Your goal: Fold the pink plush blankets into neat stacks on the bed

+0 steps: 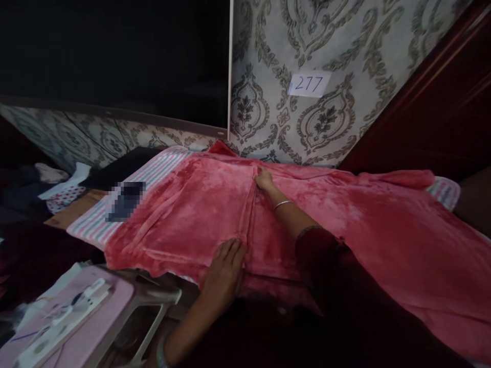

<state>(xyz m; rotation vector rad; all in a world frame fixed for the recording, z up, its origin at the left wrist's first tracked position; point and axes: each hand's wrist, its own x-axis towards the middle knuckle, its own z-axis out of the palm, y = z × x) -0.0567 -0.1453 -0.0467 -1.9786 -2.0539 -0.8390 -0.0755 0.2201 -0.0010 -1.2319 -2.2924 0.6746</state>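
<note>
Touching cloth (184, 204).
Left hand (226, 260) flat by mat (90, 225) front edge, maybe steadying — right hand (264, 179) by back edge, can't tell if pinching.

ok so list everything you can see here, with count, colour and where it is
plush fabric: apparently one, red, spread across the middle
striped cloth: one, white, pink and blue-grey, under the fabric
pixelated item: one, dark, on the striped cloth
screen: one, black, upper left
wallpaper: grey-white, patterned, behind
card: one, white, marked 277, on the wallpaper
panel: one, dark red, upper right
stool: one, pink top, lower left
power strip: probably one, white, on the stool
dotted cloth: one, white and red, far left
bracelets: two, pale, at the wrists
hands: two, left nearer, right farther, both touching the fabric
</note>
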